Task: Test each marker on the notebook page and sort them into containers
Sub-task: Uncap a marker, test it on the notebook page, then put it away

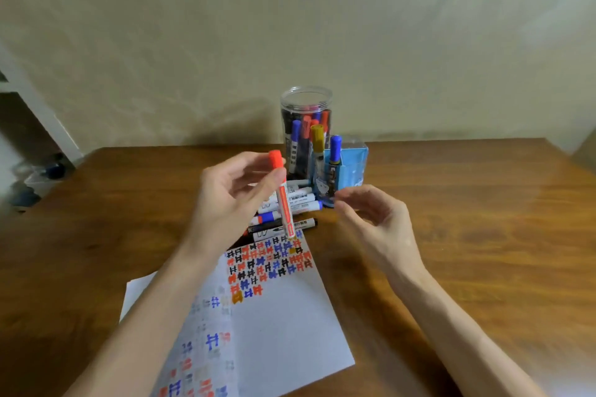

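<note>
A pale beige wall (290,10) with a faint mottled texture stood behind a brown wooden table (483,219), whose glossy top caught soft light. At far left a white frame (42,113) edged a dim recess holding blurred dark objects (53,169).

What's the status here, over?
Left grip holds the red-capped white plastic marker, near upright, lower end at far edge of the marked white notebook page. Right grip open, empty. Nothing in the way.

Body in view: bare left forearm (151,316) and bare right forearm (458,319), uncovered to the lower edge, ending in bare left hand (225,200) and right hand (377,222), fingers slender.
</note>
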`<action>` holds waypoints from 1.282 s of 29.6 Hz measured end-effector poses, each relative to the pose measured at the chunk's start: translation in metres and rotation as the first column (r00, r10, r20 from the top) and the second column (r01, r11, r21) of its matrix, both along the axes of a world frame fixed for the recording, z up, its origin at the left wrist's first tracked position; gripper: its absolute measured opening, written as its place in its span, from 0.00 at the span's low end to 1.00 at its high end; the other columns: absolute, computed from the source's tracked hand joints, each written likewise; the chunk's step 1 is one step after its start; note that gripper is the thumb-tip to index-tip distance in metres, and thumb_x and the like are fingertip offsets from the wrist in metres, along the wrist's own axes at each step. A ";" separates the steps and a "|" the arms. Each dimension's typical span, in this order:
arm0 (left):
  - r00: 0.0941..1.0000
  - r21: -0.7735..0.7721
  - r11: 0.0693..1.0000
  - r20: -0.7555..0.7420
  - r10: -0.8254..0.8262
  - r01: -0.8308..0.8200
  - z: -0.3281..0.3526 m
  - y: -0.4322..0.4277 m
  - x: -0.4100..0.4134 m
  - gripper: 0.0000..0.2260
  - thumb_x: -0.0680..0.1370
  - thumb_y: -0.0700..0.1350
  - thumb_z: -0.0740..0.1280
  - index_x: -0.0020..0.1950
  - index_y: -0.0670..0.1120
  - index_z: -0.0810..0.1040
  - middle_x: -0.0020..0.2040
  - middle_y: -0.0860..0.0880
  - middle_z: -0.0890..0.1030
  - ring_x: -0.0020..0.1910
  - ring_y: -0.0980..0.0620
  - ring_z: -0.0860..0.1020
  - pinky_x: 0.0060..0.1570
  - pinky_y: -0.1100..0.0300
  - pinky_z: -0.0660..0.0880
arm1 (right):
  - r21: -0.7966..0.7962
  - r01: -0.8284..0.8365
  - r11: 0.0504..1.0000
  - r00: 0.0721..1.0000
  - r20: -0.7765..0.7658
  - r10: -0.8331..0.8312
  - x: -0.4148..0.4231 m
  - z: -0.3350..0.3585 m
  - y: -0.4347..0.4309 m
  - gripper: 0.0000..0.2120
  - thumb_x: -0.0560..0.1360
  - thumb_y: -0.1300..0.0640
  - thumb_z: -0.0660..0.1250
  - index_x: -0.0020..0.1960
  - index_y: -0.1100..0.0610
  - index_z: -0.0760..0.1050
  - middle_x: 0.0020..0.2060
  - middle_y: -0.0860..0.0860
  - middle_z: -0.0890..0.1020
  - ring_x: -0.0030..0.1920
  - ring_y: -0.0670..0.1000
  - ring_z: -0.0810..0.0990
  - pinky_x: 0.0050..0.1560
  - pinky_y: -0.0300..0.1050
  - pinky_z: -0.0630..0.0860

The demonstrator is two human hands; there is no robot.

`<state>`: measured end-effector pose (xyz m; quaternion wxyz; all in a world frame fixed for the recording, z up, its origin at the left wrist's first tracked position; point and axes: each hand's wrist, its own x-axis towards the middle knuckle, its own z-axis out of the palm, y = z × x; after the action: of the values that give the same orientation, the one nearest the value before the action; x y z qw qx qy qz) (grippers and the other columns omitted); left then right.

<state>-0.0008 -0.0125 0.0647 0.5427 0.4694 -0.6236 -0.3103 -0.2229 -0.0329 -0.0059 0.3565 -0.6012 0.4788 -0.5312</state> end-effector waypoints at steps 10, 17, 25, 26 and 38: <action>0.999 -0.320 0.947 -0.020 0.031 -0.036 0.044 -0.080 -0.084 0.13 0.81 0.41 0.71 0.65 0.42 0.77 0.55 0.46 0.85 0.54 0.52 0.85 0.52 0.59 0.82 | 0.044 0.115 0.992 0.971 -0.215 -0.103 -0.026 -0.006 -0.020 0.34 0.78 0.53 0.74 0.80 0.43 0.64 0.73 0.37 0.71 0.70 0.36 0.70 0.68 0.35 0.72; 0.988 -0.280 0.960 0.137 0.074 -0.033 0.024 -0.109 -0.104 0.11 0.81 0.41 0.71 0.63 0.45 0.79 0.55 0.51 0.84 0.55 0.58 0.83 0.54 0.63 0.81 | 0.087 0.055 0.995 0.982 -0.187 -0.038 -0.030 -0.010 -0.020 0.43 0.77 0.55 0.73 0.84 0.42 0.54 0.80 0.40 0.66 0.75 0.36 0.64 0.61 0.20 0.60; 0.837 -0.331 0.929 0.453 0.309 -0.164 -0.008 -0.119 -0.101 0.12 0.77 0.49 0.75 0.59 0.48 0.84 0.62 0.50 0.79 0.66 0.51 0.71 0.64 0.47 0.73 | -0.008 0.104 0.995 0.971 -0.215 -0.104 -0.025 -0.015 -0.020 0.38 0.78 0.55 0.73 0.82 0.42 0.59 0.70 0.34 0.65 0.70 0.34 0.66 0.63 0.25 0.65; 0.844 -0.329 0.930 0.443 0.302 -0.161 -0.009 -0.117 -0.102 0.13 0.77 0.49 0.75 0.61 0.49 0.84 0.64 0.50 0.78 0.67 0.52 0.70 0.66 0.48 0.72 | -0.017 0.112 0.994 0.970 -0.215 -0.113 -0.025 -0.016 -0.020 0.37 0.78 0.55 0.72 0.81 0.42 0.60 0.70 0.35 0.66 0.69 0.35 0.67 0.61 0.23 0.66; 0.934 -0.212 0.940 0.187 0.306 -0.266 -0.053 -0.063 -0.040 0.12 0.81 0.41 0.70 0.64 0.52 0.80 0.63 0.55 0.77 0.61 0.58 0.77 0.58 0.68 0.75 | -0.048 -0.051 0.998 0.886 -0.463 0.023 -0.025 -0.020 -0.022 0.25 0.81 0.51 0.71 0.76 0.46 0.71 0.73 0.43 0.74 0.74 0.43 0.71 0.73 0.48 0.74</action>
<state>-0.0407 -0.0756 0.0122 0.5518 0.5344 -0.6297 -0.1159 -0.2479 -0.0546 -0.0264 0.2247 -0.7295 0.5226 -0.3797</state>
